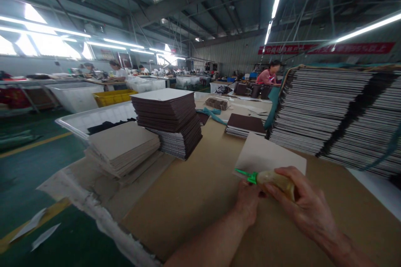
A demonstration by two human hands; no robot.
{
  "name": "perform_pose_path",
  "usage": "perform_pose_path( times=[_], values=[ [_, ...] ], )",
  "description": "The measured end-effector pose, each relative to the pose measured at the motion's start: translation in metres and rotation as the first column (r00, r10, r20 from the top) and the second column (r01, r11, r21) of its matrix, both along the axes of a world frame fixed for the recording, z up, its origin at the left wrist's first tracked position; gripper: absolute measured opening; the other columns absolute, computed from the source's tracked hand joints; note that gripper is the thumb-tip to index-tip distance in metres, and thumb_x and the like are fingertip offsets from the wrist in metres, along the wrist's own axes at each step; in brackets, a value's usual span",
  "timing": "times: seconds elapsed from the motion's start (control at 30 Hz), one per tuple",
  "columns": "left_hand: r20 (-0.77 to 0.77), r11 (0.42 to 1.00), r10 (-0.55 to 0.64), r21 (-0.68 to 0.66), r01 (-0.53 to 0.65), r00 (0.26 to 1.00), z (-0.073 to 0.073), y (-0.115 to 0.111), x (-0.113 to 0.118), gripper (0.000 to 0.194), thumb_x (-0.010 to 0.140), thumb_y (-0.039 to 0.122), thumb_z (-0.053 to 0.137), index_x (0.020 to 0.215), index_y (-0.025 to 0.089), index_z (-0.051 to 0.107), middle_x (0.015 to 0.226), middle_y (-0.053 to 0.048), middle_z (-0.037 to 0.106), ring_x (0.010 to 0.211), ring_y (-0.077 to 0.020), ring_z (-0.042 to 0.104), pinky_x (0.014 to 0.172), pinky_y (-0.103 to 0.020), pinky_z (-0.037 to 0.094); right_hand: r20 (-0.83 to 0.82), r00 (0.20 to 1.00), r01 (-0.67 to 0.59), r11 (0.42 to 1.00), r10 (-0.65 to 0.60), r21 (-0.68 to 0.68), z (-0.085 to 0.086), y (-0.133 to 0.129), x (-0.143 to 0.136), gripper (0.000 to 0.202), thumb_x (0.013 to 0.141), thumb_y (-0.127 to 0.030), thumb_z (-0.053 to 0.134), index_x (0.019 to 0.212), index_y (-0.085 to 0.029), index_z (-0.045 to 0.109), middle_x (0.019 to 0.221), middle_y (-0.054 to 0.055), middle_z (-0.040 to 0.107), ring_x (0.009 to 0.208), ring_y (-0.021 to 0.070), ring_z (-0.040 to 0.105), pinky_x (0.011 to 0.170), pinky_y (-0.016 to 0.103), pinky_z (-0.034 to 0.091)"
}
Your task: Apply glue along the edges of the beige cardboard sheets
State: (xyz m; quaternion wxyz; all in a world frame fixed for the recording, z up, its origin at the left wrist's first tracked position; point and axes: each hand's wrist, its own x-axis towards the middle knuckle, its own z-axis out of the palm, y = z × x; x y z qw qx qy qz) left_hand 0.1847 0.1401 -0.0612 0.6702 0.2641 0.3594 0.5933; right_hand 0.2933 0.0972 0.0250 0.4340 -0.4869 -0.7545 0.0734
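My right hand [308, 202] is wrapped round a yellowish squeeze bottle [275, 181], which looks like a glue bottle. Its green nozzle [247, 174] points left, over the near left corner of a white board [271, 154]. At that board's near edge is my left hand [249, 202], closed on it, with its fingers partly hidden behind the bottle. Beyond the white board lies a low pile of dark brown boards [246, 124], pale at their edges.
Brown-edged boards [166, 112] rise in a tall stack at left, beside a pile of pale boards [125, 144]. A larger strapped stack [326, 112] stands close on the right. Past the table [175, 208] are a white bin [78, 119], a yellow crate [114, 97] and several people.
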Motion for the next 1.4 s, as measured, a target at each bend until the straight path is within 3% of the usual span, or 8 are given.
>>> perform_pose_path(
  times=[0.13,0.33,0.6,0.77,1.03,1.17,1.3,1.4],
  values=[
    [0.018,1.000,0.003,0.007,-0.003,1.000,-0.0020,0.0012,0.0014,0.031,0.052,0.029,0.082,0.075,0.014,0.068,0.076,-0.007,0.067,0.076,-0.0213,0.059,0.071,-0.031,0.044,0.010,1.000,-0.026,0.999,0.026,0.026,-0.0014,-0.0014,0.0017,0.028,0.089,-0.049,0.056,0.101,-0.023,0.054,0.093,0.002,0.058,0.068,0.0177,0.057,0.055,0.027,0.044],
    [-0.019,0.999,0.038,-0.013,-0.038,0.999,-0.0036,0.0009,0.0026,0.029,0.054,0.030,0.081,0.074,0.015,0.067,0.074,-0.006,0.066,0.073,-0.0203,0.058,0.069,-0.031,0.044,-0.010,1.000,-0.017,1.000,0.017,-0.016,0.0004,-0.0037,0.0024,0.030,0.089,-0.052,0.056,0.100,-0.024,0.054,0.088,0.001,0.058,0.057,0.0148,0.053,0.052,0.027,0.043],
    [-0.037,0.999,0.037,0.006,-0.037,0.999,-0.0037,-0.0004,0.0031,0.026,0.056,0.030,0.080,0.072,0.016,0.067,0.076,-0.007,0.067,0.074,-0.0206,0.058,0.068,-0.030,0.043,0.056,0.998,-0.014,0.998,0.011,0.060,0.0001,-0.0058,0.0038,0.028,0.091,-0.049,0.054,0.103,-0.024,0.053,0.092,0.001,0.058,0.055,0.0144,0.054,0.048,0.028,0.041],
    [-0.041,1.000,0.010,0.029,-0.009,0.999,-0.0049,-0.0018,0.0022,0.024,0.058,0.033,0.079,0.071,0.016,0.067,0.072,-0.005,0.065,0.072,-0.0197,0.058,0.067,-0.030,0.043,0.068,0.998,0.008,0.998,-0.011,0.057,-0.0008,-0.0067,0.0034,0.027,0.090,-0.050,0.054,0.101,-0.025,0.054,0.092,0.001,0.058,0.064,0.0168,0.058,0.050,0.028,0.042],
    [-0.055,0.999,0.026,0.030,-0.024,0.998,-0.0061,-0.0006,0.0035,0.029,0.057,0.036,0.080,0.074,0.016,0.068,0.073,-0.006,0.065,0.072,-0.0203,0.057,0.065,-0.030,0.043,0.061,0.998,0.012,0.995,-0.018,0.102,-0.0012,-0.0057,0.0034,0.024,0.090,-0.045,0.054,0.101,-0.024,0.055,0.091,0.000,0.059,0.046,0.0118,0.050,0.044,0.028,0.040],
    [-0.092,0.997,0.071,0.000,-0.071,0.993,-0.0071,-0.0021,0.0021,0.028,0.057,0.035,0.079,0.075,0.017,0.067,0.075,-0.005,0.065,0.072,-0.0195,0.056,0.065,-0.030,0.042,0.049,0.998,-0.034,0.996,0.030,0.087,-0.0035,-0.0055,0.0038,0.022,0.091,-0.046,0.055,0.101,-0.026,0.054,0.089,-0.001,0.058,0.057,0.0141,0.056,0.052,0.028,0.044],
    [-0.067,0.999,0.010,0.054,-0.007,0.998,-0.0052,-0.0020,0.0025,0.027,0.058,0.037,0.078,0.071,0.016,0.067,0.070,-0.005,0.063,0.069,-0.0186,0.055,0.066,-0.029,0.042,0.020,1.000,0.001,0.995,-0.003,0.103,-0.0052,-0.0049,0.0047,0.023,0.091,-0.046,0.055,0.102,-0.026,0.053,0.091,0.000,0.058,0.075,0.0189,0.061,0.065,0.029,0.047],
    [-0.055,0.999,0.022,0.049,-0.020,0.998,-0.0039,-0.0017,0.0037,0.024,0.059,0.033,0.078,0.069,0.015,0.065,0.066,-0.003,0.061,0.066,-0.0171,0.054,0.064,-0.029,0.041,0.016,1.000,0.018,0.996,-0.019,0.089,-0.0064,-0.0059,0.0047,0.022,0.091,-0.044,0.055,0.102,-0.026,0.053,0.091,0.000,0.058,0.071,0.0188,0.060,0.059,0.029,0.046]
  ],
)
